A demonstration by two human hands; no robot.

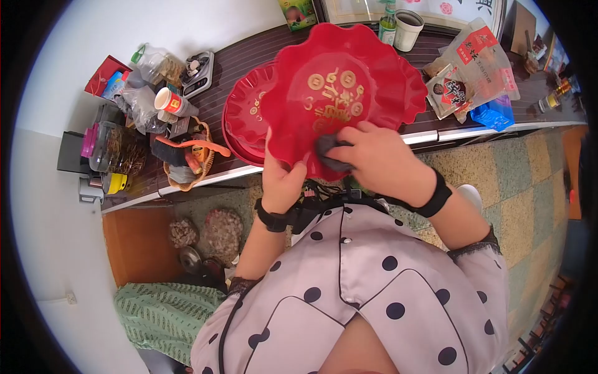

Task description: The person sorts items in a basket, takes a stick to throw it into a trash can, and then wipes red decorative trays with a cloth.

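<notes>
A red plate with a wavy rim (293, 68) and gold lettering is held up, tilted toward me. My left hand (283, 184) grips its lower left edge, thumb on the front face and the other fingers hidden behind. My right hand (386, 162) is closed on a dark grey cloth (333, 153), which presses against the plate's lower part. Behind it, another red wavy plate (240, 103) shows on the left on the counter. More red scalloped rim (411, 90) sticks out on the right.
A wicker basket (187, 181) with an orange-handled item, a paper cup (168, 101) and jars crowd the counter's left. Right of the plates lie a plastic food bag (476, 68) and a blue packet (495, 113). A green bottle (387, 25) and a white cup (408, 31) stand behind.
</notes>
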